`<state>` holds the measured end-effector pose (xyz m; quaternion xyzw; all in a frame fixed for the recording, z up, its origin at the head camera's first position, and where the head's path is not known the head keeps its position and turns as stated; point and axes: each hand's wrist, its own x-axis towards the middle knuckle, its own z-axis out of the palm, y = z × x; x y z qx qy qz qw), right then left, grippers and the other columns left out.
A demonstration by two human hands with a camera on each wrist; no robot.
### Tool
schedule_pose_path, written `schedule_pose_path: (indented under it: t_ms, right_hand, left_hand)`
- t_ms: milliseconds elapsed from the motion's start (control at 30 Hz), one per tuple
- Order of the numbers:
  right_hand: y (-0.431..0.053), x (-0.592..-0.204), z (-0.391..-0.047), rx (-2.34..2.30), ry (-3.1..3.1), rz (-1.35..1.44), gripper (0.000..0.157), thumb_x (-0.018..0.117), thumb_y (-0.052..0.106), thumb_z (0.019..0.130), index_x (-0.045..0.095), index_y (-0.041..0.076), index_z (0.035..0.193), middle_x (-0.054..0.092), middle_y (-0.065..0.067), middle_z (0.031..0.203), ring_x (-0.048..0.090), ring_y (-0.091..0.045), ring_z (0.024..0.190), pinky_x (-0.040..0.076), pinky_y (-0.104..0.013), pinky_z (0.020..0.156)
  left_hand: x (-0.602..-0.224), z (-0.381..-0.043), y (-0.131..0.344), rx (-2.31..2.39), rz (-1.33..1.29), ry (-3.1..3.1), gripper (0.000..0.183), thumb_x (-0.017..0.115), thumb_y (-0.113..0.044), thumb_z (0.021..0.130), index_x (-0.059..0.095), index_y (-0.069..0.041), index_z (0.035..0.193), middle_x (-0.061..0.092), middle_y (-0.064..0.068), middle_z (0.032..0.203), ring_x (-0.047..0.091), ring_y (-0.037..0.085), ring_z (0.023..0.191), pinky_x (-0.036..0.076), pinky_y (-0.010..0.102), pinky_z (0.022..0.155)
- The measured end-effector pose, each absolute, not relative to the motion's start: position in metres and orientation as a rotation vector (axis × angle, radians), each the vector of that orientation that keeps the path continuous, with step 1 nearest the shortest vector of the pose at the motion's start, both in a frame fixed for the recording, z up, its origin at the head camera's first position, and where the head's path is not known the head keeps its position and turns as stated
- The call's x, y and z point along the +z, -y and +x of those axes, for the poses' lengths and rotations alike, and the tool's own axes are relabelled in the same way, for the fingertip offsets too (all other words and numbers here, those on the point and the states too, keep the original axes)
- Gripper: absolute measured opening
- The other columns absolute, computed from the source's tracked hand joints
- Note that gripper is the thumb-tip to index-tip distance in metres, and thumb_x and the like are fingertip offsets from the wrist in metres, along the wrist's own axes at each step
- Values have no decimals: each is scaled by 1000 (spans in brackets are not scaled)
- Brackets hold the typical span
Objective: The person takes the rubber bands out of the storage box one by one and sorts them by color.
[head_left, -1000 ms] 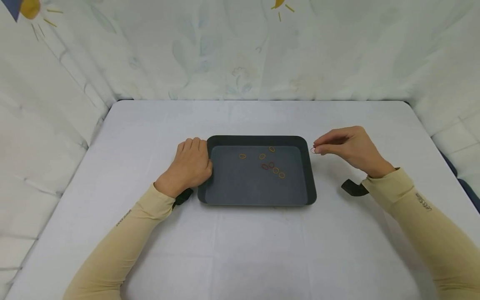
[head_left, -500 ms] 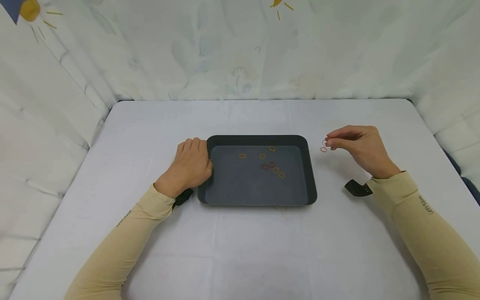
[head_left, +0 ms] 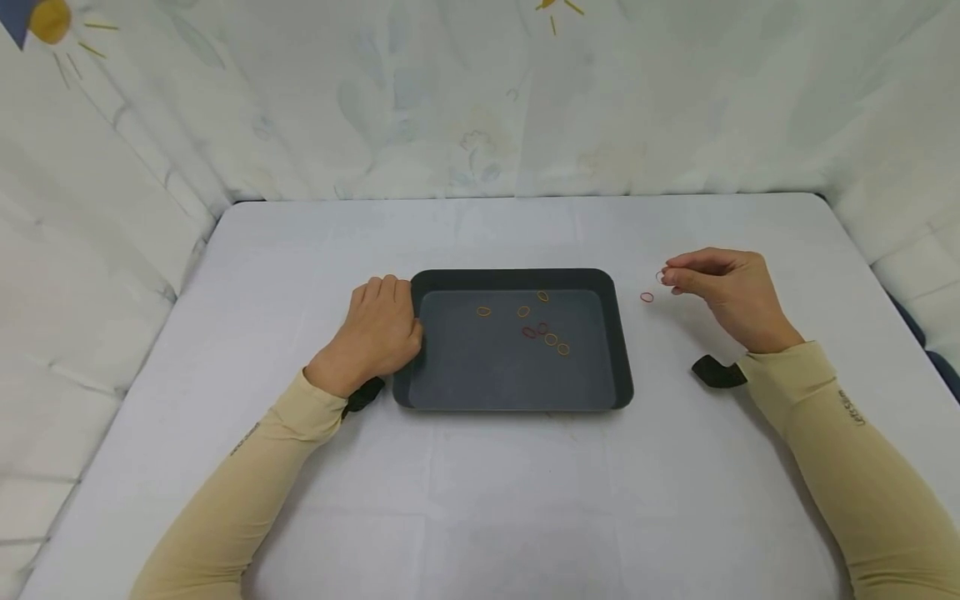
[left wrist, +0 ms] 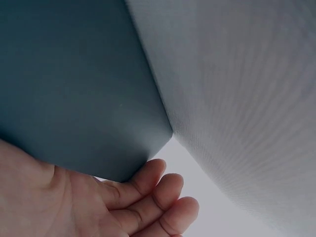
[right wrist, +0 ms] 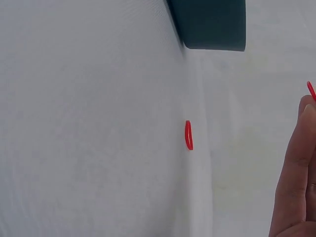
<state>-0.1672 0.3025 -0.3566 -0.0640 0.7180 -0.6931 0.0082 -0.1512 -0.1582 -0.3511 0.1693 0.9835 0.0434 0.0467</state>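
My left hand (head_left: pixel 375 329) grips the left rim of a dark grey tray (head_left: pixel 510 392). In the left wrist view, curled fingers (left wrist: pixel 170 190) meet the tray wall (left wrist: pixel 84 98). To the tray's right, my right hand (head_left: pixel 723 292) pinches a small red rubber band (head_left: pixel 659 276) between thumb and fingertips, above the table. That band (right wrist: pixel 311 90) shows only partly in the right wrist view. A second red rubber band (head_left: pixel 647 297) lies on the white cloth between tray and right hand, and this loose band (right wrist: pixel 188 136) appears mid-frame in the right wrist view.
Inside the tray lie several yellow rubber bands (head_left: pixel 523 312) and two red ones (head_left: pixel 529 332), mostly toward the right half. White cloth covers the table (head_left: pixel 510 500). A patterned white curtain (head_left: pixel 465 100) hangs behind and along the sides.
My right hand has moved right, away from the tray's edge, with a red band in its fingers. A red band now shows on the cloth where that hand was. The left hand stays put.
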Motion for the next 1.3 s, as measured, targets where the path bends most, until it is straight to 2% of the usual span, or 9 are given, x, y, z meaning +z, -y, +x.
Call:
schedule_pose_path:
  t_ms: [267,600,833,967,1133,1300]
  right_hand:
    - [-306,-364,-170,-2235,-2158,-101,25,78,0,89,73,-10,112,81,-2,95,76,-12,86,60,-21,78]
    - [-311,-370,-173,-2179,-2128,23,27,78,-1,88,74,-8,114,81,0,92,76,-9,89,60,-21,82]
    - [-315,-373,-177,-1805,-2430,118,34,83,21,88,77,5,118,80,15,93,72,3,90,56,-12,82]
    - [-316,-375,-177,-1608,-2577,112,39,83,29,88,77,8,120,78,23,92,69,6,90,50,-10,82]
    - [-316,-376,-178,-1542,-2611,111,38,84,29,88,77,7,118,77,25,88,73,5,82,52,-11,80]
    - [-316,-374,-178,-1416,-2674,146,42,84,40,86,79,12,116,77,24,88,73,3,78,48,-11,80]
  left_hand:
    - [-351,-151,158,123,529,-3009,29,44,-17,101,48,8,114,47,20,103,43,38,102,36,52,99]
    - [-352,-150,157,136,540,-3034,29,45,-17,100,49,9,113,47,20,102,43,38,101,37,53,98]
    - [-352,-150,157,135,544,-3031,28,44,-16,100,49,8,112,47,20,102,42,38,100,36,52,97]
    - [-352,-150,157,130,544,-3028,28,44,-17,101,48,8,113,47,20,102,42,37,100,36,52,97]
    - [-352,-151,158,127,537,-3025,29,43,-17,101,48,8,114,47,20,103,42,38,101,35,52,97]
    - [-353,-151,158,130,535,-3025,28,44,-17,101,48,8,113,47,20,103,42,37,101,35,51,97]
